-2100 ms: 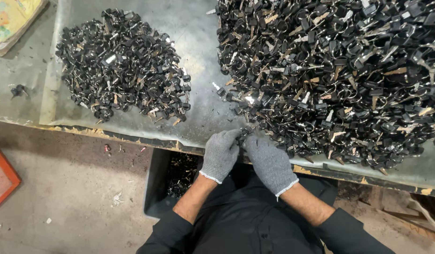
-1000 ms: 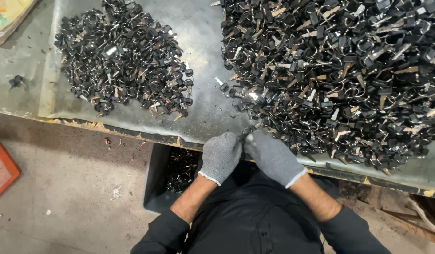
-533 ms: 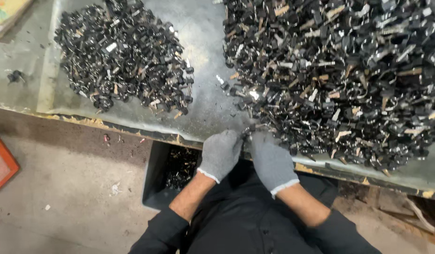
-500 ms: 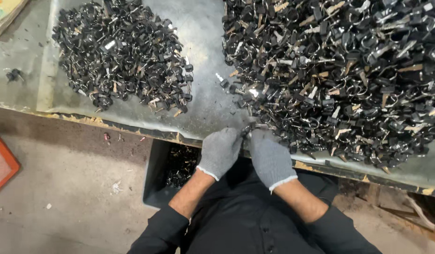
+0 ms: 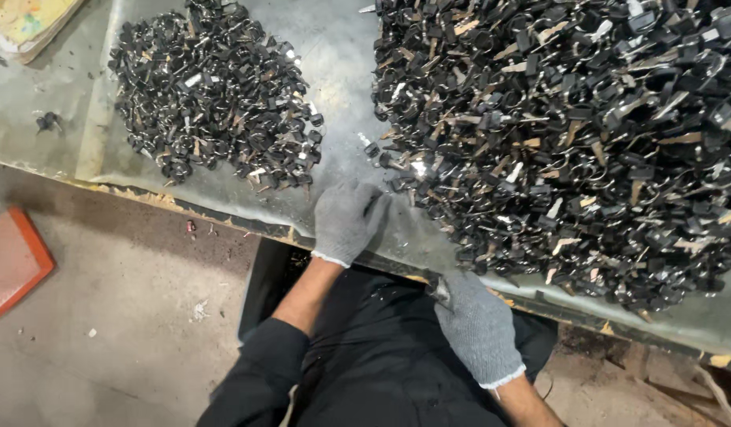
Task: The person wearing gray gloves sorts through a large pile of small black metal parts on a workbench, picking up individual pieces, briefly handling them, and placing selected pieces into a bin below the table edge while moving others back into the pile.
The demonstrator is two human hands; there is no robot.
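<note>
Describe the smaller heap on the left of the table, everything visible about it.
The smaller heap is a roughly round, low mound of small black-headed metal pieces, keys on rings as far as can be told, tangled together with silvery glints. It lies on the grey sheet-metal table, apart from the large pile. Neither gloved hand touches it.

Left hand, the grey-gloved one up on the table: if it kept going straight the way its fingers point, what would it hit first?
Probably the near edge of the big heap of black keys. The left hand points up and right, and loose keys lie just beyond its fingertips.
</note>
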